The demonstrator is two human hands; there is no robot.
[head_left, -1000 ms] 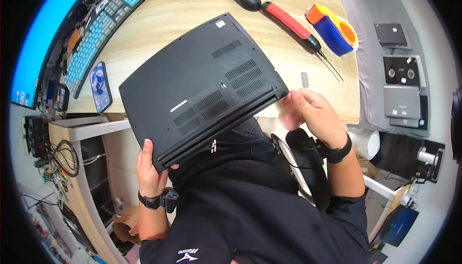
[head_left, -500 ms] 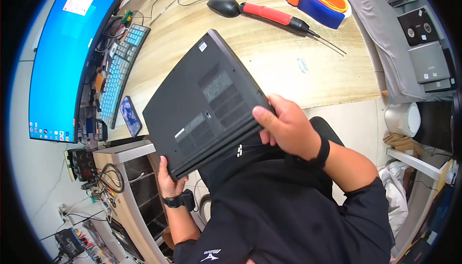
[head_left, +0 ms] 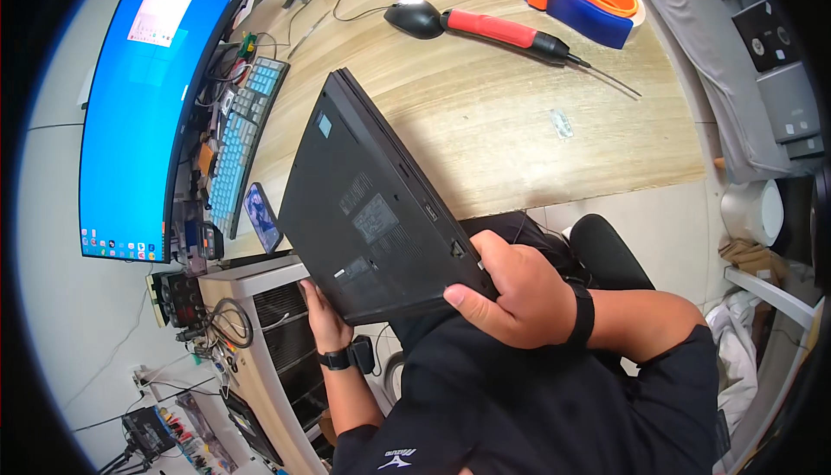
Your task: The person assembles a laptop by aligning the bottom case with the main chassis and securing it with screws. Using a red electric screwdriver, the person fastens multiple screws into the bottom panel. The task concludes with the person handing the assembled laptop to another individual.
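Note:
A black laptop [head_left: 346,207], closed, is held up tilted over the desk's near edge. Its underside, with vents and labels, faces me, and ports show along the right-hand side. My right hand [head_left: 524,293] grips the near right corner, thumb on the underside and fingers round the edge. At the near left corner my left hand [head_left: 327,317] supports the laptop; some of its fingers are hidden behind it. Just left of the laptop, a phone [head_left: 262,217] lies on the desk.
On the wooden desk [head_left: 485,138] lie a black mouse [head_left: 413,18], a red electric screwdriver [head_left: 498,32] with a long bit and an orange-and-blue tape dispenser [head_left: 584,12]. A keyboard [head_left: 238,146] and a curved monitor [head_left: 151,120] stand left. More laptops [head_left: 783,99] rest at the far right.
The laptop has been tilted more steeply, bringing its right-hand side with the ports into sight. Both hands have kept hold of it, and the whole view has shifted slightly.

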